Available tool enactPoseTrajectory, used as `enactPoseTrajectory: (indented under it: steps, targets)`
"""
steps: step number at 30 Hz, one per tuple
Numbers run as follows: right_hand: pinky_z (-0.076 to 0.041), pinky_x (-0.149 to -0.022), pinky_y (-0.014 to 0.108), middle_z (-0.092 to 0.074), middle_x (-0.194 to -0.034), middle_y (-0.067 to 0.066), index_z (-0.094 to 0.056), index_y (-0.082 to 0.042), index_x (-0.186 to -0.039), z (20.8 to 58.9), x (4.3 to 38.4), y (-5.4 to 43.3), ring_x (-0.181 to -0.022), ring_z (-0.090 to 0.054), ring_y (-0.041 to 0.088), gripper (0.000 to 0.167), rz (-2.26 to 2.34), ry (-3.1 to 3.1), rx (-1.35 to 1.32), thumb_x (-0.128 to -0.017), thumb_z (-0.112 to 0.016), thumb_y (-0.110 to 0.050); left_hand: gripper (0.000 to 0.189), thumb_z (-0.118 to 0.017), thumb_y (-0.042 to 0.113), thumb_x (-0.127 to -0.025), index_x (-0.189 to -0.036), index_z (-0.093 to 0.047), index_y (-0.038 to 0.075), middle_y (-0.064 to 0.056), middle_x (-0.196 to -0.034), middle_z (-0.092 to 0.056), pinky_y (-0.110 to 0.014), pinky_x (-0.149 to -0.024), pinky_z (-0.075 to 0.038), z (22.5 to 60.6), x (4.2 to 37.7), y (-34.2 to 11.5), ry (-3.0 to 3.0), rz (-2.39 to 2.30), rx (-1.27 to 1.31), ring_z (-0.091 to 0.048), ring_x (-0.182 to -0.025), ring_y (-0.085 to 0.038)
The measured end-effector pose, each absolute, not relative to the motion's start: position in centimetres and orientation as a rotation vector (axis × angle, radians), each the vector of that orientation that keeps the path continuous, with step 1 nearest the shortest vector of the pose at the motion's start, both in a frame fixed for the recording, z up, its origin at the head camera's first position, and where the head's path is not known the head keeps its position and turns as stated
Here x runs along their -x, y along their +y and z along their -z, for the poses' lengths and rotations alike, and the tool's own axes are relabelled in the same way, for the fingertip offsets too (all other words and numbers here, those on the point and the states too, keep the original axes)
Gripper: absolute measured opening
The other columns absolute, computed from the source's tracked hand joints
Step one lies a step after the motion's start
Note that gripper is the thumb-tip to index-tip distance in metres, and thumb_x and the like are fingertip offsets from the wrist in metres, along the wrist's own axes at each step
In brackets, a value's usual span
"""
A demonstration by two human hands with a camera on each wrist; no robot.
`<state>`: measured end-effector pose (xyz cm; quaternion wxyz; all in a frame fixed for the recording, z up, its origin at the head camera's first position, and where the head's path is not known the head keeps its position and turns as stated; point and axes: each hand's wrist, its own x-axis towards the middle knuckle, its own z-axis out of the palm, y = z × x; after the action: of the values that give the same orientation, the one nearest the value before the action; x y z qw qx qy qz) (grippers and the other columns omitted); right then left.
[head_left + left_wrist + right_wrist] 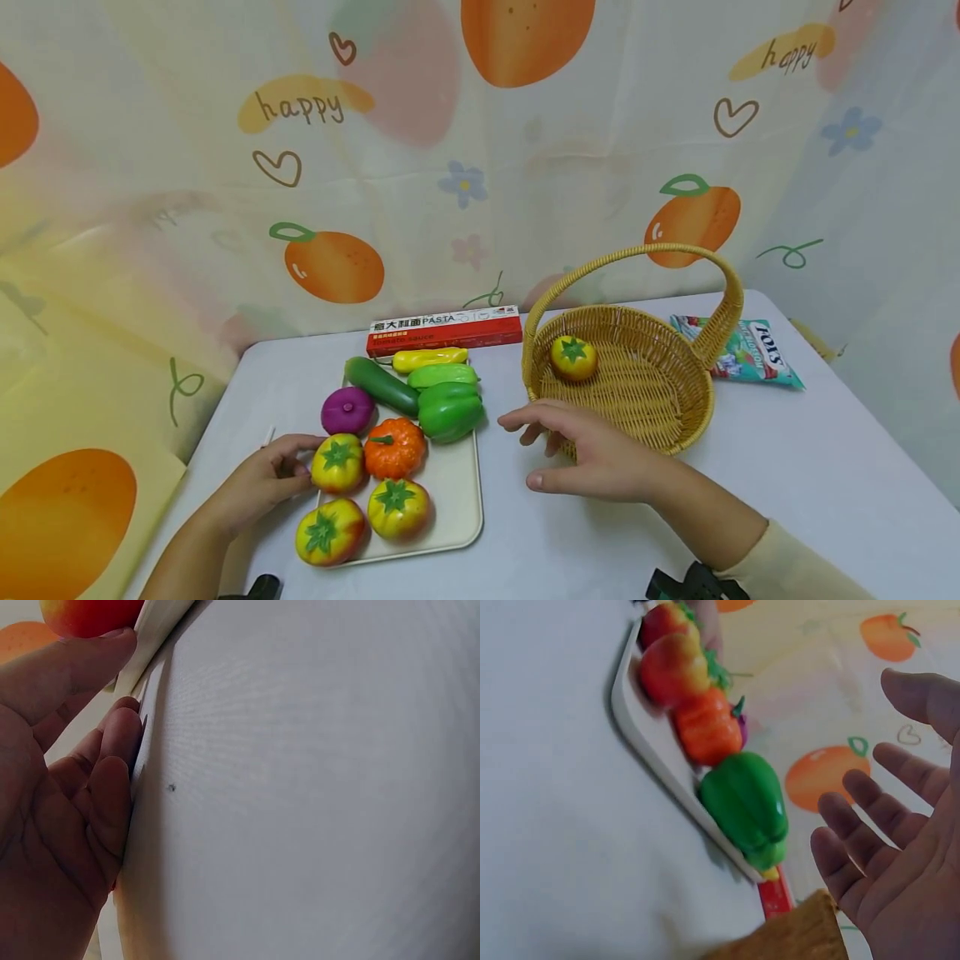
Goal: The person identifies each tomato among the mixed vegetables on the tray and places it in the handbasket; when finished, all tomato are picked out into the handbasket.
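Note:
My left hand [266, 482] is at the left edge of a cream tray [461, 525], its fingers beside a yellow-red toy tomato [337, 463]. In the left wrist view the thumb [112, 656] is close to the tomato; whether they touch I cannot tell. Two more toy tomatoes lie at the tray's near end, alongside an orange toy pumpkin [395, 448]. My right hand [588, 454] hovers by the near left rim of a wicker basket [637, 400], fingers spread and holding nothing. Inside the basket sits another toy tomato [573, 358].
Farther up the tray lie a green bell pepper [450, 412], a purple onion [348, 410], a dark green zucchini [382, 386], a light green pepper [442, 375] and a yellow pepper [430, 359]. Behind stands a red pasta box [444, 330]. A snack bag [757, 354] lies right of the basket.

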<state>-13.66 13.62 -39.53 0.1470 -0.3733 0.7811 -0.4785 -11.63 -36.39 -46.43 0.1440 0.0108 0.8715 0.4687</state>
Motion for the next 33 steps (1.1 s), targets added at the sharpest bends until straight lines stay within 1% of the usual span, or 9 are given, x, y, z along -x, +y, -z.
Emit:
enactPoseTrajectory:
  steps: [3, 5, 8, 11, 17, 20, 23, 27, 33]
  targets:
    - [-0.056, -0.094, 0.037, -0.062, -0.142, -0.012, -0.059, -0.032, -0.147, 39.7, 13.7, 12.7, -0.120, -0.064, 0.016, 0.057, 1.394, 2.210, 1.053, -0.094, -0.080, -0.027, 0.056, -0.081, 0.001, -0.092, -0.144, -0.061, 0.001, -0.012, -0.104, -0.061, -0.026, -0.072, -0.054, 46.4, 11.6, -36.4, 2.520, -1.347, -0.042, -0.057, -0.090, -0.023]
    - [-0.057, -0.095, 0.038, -0.062, -0.141, -0.010, -0.060, -0.031, -0.147, 39.9, 13.8, 12.1, -0.120, -0.064, 0.014, 0.057, 1.405, 2.184, 1.052, -0.095, -0.080, -0.026, 0.056, -0.081, 0.002, -0.092, -0.144, -0.061, 0.001, -0.012, -0.103, -0.062, -0.026, -0.073, -0.054, 46.4, 11.6, -36.3, 2.529, -1.346, -0.046, -0.057, -0.090, -0.023]
    - [-0.057, -0.096, 0.039, -0.062, -0.142, -0.007, -0.059, -0.027, -0.148, 40.4, 13.7, 11.1, -0.121, -0.064, 0.015, 0.058, 1.433, 2.131, 1.049, -0.095, -0.081, -0.025, 0.055, -0.081, 0.002, -0.092, -0.143, -0.062, 0.000, -0.012, -0.104, -0.062, -0.026, -0.072, -0.053, 46.5, 11.6, -36.3, 2.538, -1.351, -0.060, -0.057, -0.090, -0.022]
    - [-0.056, -0.098, 0.040, -0.062, -0.143, -0.004, -0.059, -0.022, -0.149, 41.2, 13.6, 10.0, -0.121, -0.065, 0.021, 0.058, 1.470, 2.072, 1.046, -0.095, -0.081, -0.021, 0.054, -0.081, 0.002, -0.092, -0.142, -0.062, 0.000, -0.012, -0.106, -0.062, -0.026, -0.072, -0.053, 46.5, 11.6, -36.2, 2.548, -1.351, -0.068, -0.057, -0.089, -0.022]
    - [-0.056, -0.099, 0.041, -0.062, -0.142, -0.004, -0.060, -0.022, -0.147, 42.6, 13.4, 8.2, -0.122, -0.064, 0.028, 0.057, 1.497, 2.021, 1.029, -0.094, -0.082, -0.018, 0.054, -0.080, 0.001, -0.092, -0.143, -0.062, 0.002, -0.012, -0.109, -0.059, -0.026, -0.074, -0.052, 46.4, 11.4, -36.2, 2.545, -1.330, -0.039, -0.055, -0.092, -0.024]
    - [-0.055, -0.099, 0.039, -0.062, -0.143, -0.002, -0.061, -0.022, -0.146, 43.2, 13.4, 7.6, -0.123, -0.064, 0.027, 0.056, 1.495, 2.014, 1.031, -0.094, -0.082, -0.020, 0.055, -0.080, 0.001, -0.093, -0.144, -0.062, 0.003, -0.012, -0.110, -0.059, -0.026, -0.074, -0.052, 46.4, 11.5, -36.2, 2.541, -1.329, -0.029, -0.055, -0.092, -0.024]
    - [-0.055, -0.101, 0.037, -0.061, -0.144, 0.004, -0.061, -0.022, -0.147, 43.7, 13.3, 7.1, -0.123, -0.064, 0.028, 0.057, 1.494, 1.999, 1.037, -0.094, -0.082, -0.021, 0.055, -0.080, 0.001, -0.092, -0.144, -0.062, 0.002, -0.012, -0.111, -0.059, -0.026, -0.074, -0.052, 46.6, 11.6, -36.2, 2.541, -1.347, -0.042, -0.055, -0.092, -0.024]
    - [-0.054, -0.102, 0.036, -0.060, -0.146, 0.012, -0.059, -0.021, -0.149, 44.4, 13.2, 6.6, -0.123, -0.064, 0.030, 0.060, 1.506, 1.975, 1.041, -0.094, -0.082, -0.019, 0.054, -0.081, 0.002, -0.092, -0.143, -0.062, 0.001, -0.012, -0.111, -0.059, -0.026, -0.074, -0.052, 46.8, 11.6, -36.2, 2.539, -1.375, -0.082, -0.055, -0.091, -0.022]
    - [-0.053, -0.102, 0.033, -0.060, -0.147, 0.012, -0.058, -0.015, -0.150, 45.1, 13.0, 5.4, -0.122, -0.065, 0.024, 0.061, 1.500, 1.987, 1.048, -0.094, -0.083, -0.019, 0.053, -0.081, 0.002, -0.092, -0.142, -0.062, 0.000, -0.012, -0.111, -0.059, -0.026, -0.073, -0.052, 46.7, 11.5, -36.3, 2.553, -1.369, -0.107, -0.056, -0.089, -0.021]
